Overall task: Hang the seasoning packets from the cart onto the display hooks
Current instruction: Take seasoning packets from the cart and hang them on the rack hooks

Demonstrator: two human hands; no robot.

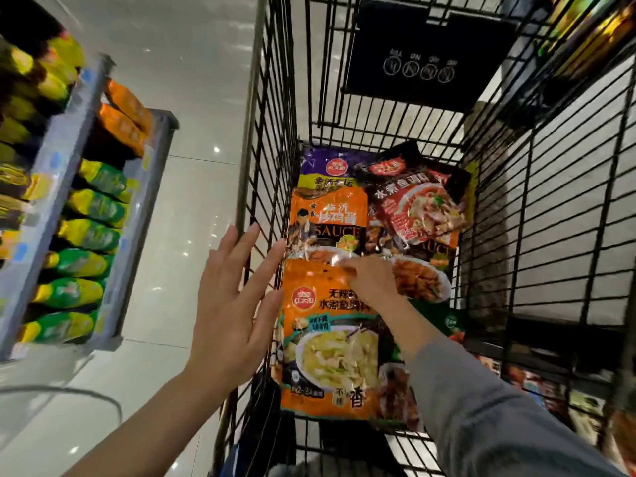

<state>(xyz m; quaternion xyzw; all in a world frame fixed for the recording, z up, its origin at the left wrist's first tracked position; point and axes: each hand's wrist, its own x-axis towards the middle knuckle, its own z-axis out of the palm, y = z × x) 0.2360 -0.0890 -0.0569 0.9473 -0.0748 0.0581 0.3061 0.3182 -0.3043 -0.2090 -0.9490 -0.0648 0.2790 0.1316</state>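
Right hand (pixel 370 282) pinching top edge of glossy orange plastic seasoning packet (pixel 327 356) inside black wire cart (pixel 272 132); left hand (pixel 234 304) open alongside; packet likely light, limp, slippery, best taken near its top.

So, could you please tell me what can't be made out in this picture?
- Head view: the right hand covers its own fingertips on the orange packet, so its grip is unclear.
- Display hooks: not in view.
- Green packet: mostly hidden by the sleeve.
- Shelf goods: blurred, labels unreadable.
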